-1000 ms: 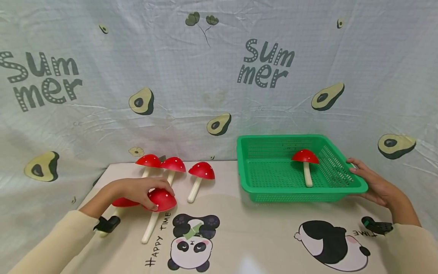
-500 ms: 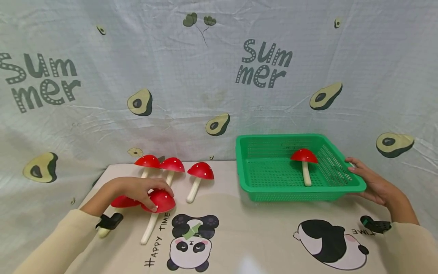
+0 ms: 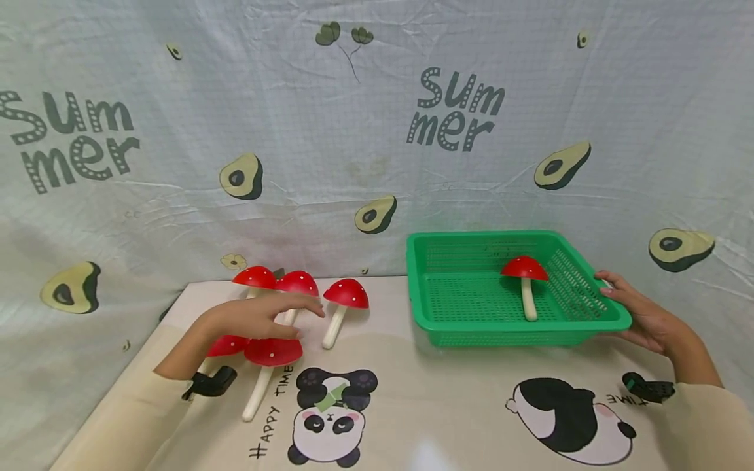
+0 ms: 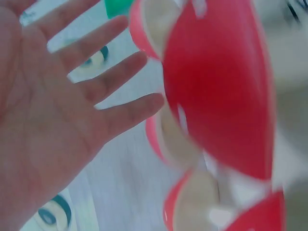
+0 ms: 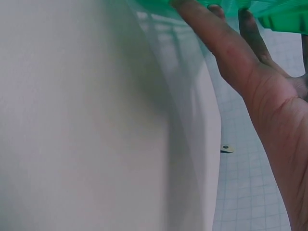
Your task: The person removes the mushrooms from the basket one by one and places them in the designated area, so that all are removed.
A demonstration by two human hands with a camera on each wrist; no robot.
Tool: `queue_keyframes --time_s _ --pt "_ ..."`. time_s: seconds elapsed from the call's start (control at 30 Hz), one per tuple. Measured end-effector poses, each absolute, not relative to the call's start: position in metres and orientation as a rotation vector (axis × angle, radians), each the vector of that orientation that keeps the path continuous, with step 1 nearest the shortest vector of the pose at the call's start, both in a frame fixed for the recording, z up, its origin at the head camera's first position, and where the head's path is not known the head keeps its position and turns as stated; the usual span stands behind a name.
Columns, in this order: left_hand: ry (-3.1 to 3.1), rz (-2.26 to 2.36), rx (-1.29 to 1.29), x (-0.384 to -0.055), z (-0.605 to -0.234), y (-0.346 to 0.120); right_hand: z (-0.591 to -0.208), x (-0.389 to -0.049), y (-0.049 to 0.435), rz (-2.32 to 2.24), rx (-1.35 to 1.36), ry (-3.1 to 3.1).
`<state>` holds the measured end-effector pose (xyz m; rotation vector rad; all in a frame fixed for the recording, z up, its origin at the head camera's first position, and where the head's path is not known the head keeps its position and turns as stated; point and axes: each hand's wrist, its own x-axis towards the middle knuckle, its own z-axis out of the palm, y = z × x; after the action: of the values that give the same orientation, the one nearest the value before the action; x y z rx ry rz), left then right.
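My left hand (image 3: 253,320) hovers just over a toy mushroom (image 3: 273,353) with a red dotted cap and pale stem. Its fingers are spread and nothing is in them; in the left wrist view the palm (image 4: 53,115) faces the camera, beside a large blurred red cap (image 4: 216,91). Another mushroom (image 3: 226,345) lies to the left, partly hidden by my wrist. Behind the hand lie two more, and a separate mushroom (image 3: 346,294) lies to its right. My right hand (image 3: 648,320) grips the right side of a green basket (image 3: 518,326), fingertips at its rim.
Inside the basket, one mushroom (image 3: 528,297) lies toward the right. A white cloth (image 3: 330,131) with avocado prints hangs behind the table. Panda pictures are printed on the pale table cover (image 3: 448,405).
My left hand has let go of the near mushroom's cap and moved up and right, its fingers spreading. That mushroom stays on the table. The right hand and basket hold still.
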<state>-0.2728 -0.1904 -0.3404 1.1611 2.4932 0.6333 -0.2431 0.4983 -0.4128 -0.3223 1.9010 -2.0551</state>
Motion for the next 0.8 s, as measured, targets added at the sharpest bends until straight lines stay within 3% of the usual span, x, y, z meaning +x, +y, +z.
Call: queue_keyframes --time_s 0.2,0.8 --pt "2.520 0.613 1.341 -0.270 -0.343 -0.157 -0.414 -0.244 0.500 -2.030 -0.342 1.931" --pt "2.484 0.757 1.368 -0.265 -0.350 -0.125 -0.416 -0.246 0.502 -2.048 -0.358 1.891"
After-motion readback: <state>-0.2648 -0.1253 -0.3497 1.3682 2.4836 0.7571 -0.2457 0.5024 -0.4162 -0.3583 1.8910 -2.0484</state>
